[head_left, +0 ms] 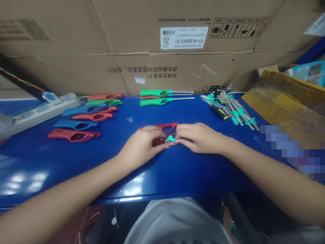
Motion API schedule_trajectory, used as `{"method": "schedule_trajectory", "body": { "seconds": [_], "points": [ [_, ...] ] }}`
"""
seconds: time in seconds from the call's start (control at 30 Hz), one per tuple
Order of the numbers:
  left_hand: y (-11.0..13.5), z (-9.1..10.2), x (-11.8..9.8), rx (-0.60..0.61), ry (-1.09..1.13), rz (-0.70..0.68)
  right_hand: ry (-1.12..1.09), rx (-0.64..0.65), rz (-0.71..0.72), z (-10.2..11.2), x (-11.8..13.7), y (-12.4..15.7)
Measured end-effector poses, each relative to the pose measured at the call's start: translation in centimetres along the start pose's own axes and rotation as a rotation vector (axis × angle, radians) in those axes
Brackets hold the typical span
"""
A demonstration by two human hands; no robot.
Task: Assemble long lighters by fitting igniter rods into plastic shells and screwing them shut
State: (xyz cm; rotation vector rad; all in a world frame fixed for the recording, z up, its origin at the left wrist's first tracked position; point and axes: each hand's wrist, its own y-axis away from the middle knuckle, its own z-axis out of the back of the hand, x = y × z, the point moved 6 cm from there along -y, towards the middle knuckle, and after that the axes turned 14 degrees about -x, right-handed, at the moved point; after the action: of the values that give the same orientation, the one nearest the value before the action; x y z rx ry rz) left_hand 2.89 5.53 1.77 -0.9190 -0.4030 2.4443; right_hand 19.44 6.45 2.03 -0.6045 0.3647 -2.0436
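My left hand [149,139] pinches a red casing [158,142]. My right hand [196,137] meets its other end, a teal piece [170,138] between; whether those fingertips grip casing or teal piece I can't tell. Beyond my grip, a cardboard box [88,67] bears a white label [184,38], upside down: "KFR-46G/BpR3AES1 (B1)", "25". Inverted Chinese below includes "师傅您辛苦了!". My fingers partly cover the casing; blurred squares mask a patch to the right.

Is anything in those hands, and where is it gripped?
The left hand holds a red casing by its left part; the right hand is toward the other end, beside a teal piece, its grip unclear.
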Motion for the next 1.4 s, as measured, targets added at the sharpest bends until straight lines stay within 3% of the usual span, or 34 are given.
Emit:
{"method": "schedule_trajectory", "body": {
  "seconds": [0.37, 0.57, 0.77, 0.9, 1.1, 1.4],
  "points": [
    [-0.2, -0.3, 0.2, 0.012, 0.063, 0.04, 0.032, 0.03, -0.034, -0.2, 0.1, 0.0],
    [0.0, -0.4, -0.3, 0.009, 0.013, -0.03, 0.085, 0.052, 0.015, 0.0, 0.3, 0.0],
    [0.3, -0.6, -0.6, 0.033, -0.075, -0.112, 0.272, 0.142, 0.08, 0.0, 1.4, 0.0],
    [0.6, -0.9, -1.2, 0.061, -0.206, -0.264, 0.349, 0.218, 0.068, 0.1, 2.1, -0.2],
    [1.1, -1.0, -2.2, 0.118, -0.407, -0.435, 0.224, 0.198, -0.05, 1.0, 1.6, -0.1],
    [1.2, -0.6, -2.7, 0.203, -0.383, -0.414, 0.09, 0.198, -0.049, 0.3, 1.1, -0.1]
  ]
}}
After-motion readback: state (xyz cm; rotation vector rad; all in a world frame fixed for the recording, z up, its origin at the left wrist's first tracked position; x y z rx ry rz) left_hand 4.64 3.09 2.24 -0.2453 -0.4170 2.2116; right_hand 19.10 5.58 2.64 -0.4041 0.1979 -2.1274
